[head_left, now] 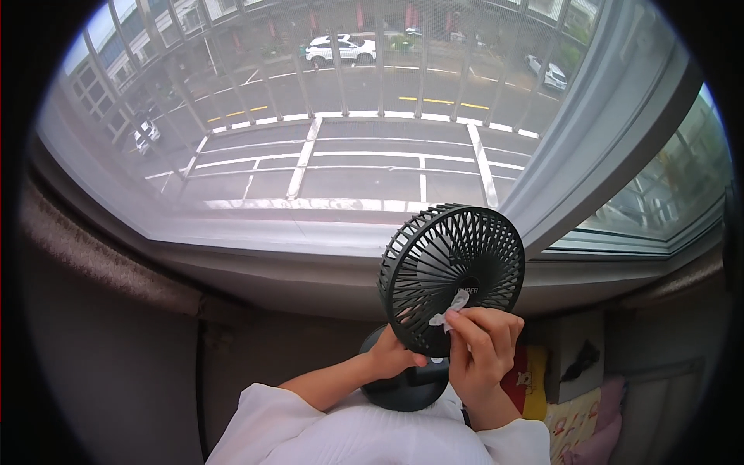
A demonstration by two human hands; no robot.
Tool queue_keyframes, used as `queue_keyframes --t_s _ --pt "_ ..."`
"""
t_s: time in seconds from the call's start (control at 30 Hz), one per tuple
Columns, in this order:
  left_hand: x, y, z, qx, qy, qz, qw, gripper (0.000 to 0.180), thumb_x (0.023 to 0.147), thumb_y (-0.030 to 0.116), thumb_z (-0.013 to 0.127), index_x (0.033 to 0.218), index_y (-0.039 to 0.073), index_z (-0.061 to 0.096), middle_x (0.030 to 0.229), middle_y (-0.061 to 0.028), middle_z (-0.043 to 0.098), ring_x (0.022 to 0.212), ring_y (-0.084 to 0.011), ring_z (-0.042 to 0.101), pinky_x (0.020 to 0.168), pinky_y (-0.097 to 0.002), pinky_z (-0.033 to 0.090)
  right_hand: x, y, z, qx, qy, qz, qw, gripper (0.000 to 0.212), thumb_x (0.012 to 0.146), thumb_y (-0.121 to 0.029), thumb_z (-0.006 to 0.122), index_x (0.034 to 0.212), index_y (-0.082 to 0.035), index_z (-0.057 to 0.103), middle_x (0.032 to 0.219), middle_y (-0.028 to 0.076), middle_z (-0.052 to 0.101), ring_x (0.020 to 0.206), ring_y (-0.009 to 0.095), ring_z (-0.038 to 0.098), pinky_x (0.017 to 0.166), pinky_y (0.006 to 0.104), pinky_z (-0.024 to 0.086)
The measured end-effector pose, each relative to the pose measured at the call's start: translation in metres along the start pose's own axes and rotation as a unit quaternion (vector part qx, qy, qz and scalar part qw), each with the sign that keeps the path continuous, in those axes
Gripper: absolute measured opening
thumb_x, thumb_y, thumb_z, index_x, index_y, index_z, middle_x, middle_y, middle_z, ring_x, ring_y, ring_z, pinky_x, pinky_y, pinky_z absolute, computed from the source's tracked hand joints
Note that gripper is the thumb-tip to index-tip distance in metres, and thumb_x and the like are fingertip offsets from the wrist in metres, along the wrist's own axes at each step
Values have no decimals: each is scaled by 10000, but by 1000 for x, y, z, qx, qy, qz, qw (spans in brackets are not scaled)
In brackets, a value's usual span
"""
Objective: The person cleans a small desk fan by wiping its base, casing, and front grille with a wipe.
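- Your left hand (394, 353) is clamped on the lower left edge of the black fan (496, 256), the thumb wrapped over the near side.
- Your right hand (487, 345) has thumb and fingers together, pinched on a crumpled white tissue (439, 318), which lies against the lower middle of the fan's round face.
- The fan is in front of you, a little right of the middle, its head tilted and raised over a dark rounded base (399, 394) close to your white top (349, 434). You cannot tell what carries the base.
- The fan head is a round cage of thin ribs; darker shapes show between them, but you cannot make out the blades clearly.
- To your right, at the near side, a red item (513, 381) and a yellow item (536, 384) stand side by side. Next to them are a patterned pale yellow cloth (572, 422) and a pink cloth (608, 434).
- Just beyond these, a dark object (583, 359) is set against a grey surface.
- On the far side, a pale window frame (597, 147) encloses glass; bars, a road and a white car (341, 51) show through it.
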State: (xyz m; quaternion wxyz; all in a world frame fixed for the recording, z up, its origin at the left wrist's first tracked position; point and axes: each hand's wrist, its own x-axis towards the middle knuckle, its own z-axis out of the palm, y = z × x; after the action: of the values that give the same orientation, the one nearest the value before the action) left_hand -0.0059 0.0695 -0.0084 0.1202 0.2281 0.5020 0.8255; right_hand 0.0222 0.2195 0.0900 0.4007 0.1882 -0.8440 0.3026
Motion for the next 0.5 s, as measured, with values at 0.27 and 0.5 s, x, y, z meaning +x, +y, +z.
queue_keyframes --t_s 0.27,0.5 --pt "0 12 -2 84 42 -13 996 979 697 682 685 1343 -27 492 1272 -93 563 1139 -204 549 982 -367 454 -24 -8 2 -16 -34 -50 998 215 781 -80 687 985 -117 741 1011 -44 649 890 124 525 773 310 323" --pt "3 12 0 80 3 24 997 968 709 700 659 1337 -19 500 1266 -100 571 1148 -217 550 988 -369 446 7 -4 5 -32 4 -28 999 245 779 -50 680 1019 -87 711 1002 5 654 842 170 529 760 314 355"
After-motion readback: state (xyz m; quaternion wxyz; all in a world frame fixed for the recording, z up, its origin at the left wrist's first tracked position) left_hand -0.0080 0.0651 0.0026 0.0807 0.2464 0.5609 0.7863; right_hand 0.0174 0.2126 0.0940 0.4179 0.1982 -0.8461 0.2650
